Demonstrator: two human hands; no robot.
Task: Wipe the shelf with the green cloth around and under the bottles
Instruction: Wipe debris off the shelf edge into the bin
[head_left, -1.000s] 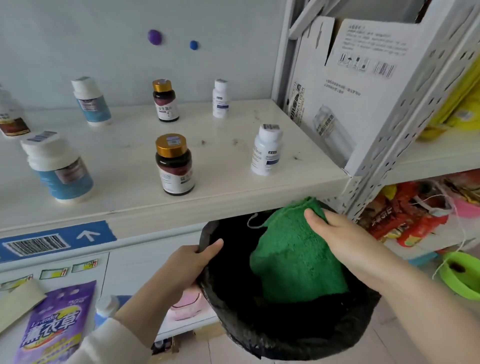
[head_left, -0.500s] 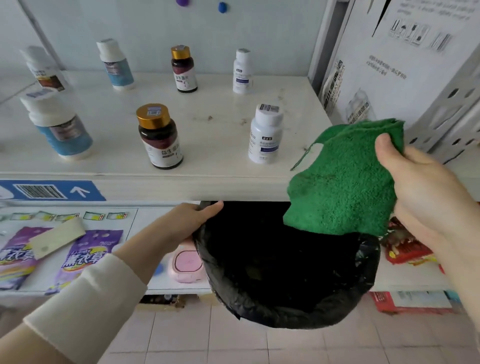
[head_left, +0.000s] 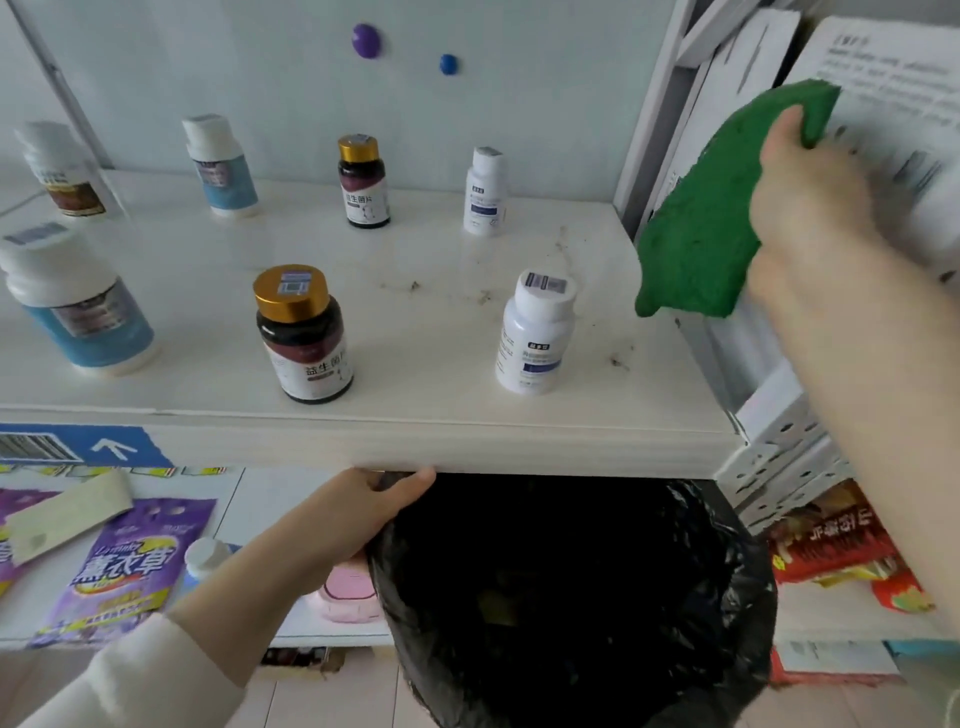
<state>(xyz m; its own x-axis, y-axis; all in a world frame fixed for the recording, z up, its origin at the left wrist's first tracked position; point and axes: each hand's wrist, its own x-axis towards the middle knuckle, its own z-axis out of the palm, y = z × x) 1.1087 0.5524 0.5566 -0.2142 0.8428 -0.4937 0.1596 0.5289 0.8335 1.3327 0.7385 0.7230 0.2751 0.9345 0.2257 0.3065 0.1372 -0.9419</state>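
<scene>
Your right hand (head_left: 810, 208) is clamped on the cloth (head_left: 711, 218), held in the air above the shelf's (head_left: 415, 415) right end, not touching it. Your left hand (head_left: 358, 514) grips the rim of the black bin (head_left: 597, 597) under the shelf edge. Step: bringing the cloth in to wipe. Next, press it down by the crumbs (head_left: 483, 296) near the white bottle (head_left: 535, 332), then sweep toward the bin.

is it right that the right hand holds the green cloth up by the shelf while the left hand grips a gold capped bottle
Not quite. The head view shows the left hand gripping the rim of the black bin bag, not a bottle. The right hand does hold the green cloth up by the shelf.
</scene>
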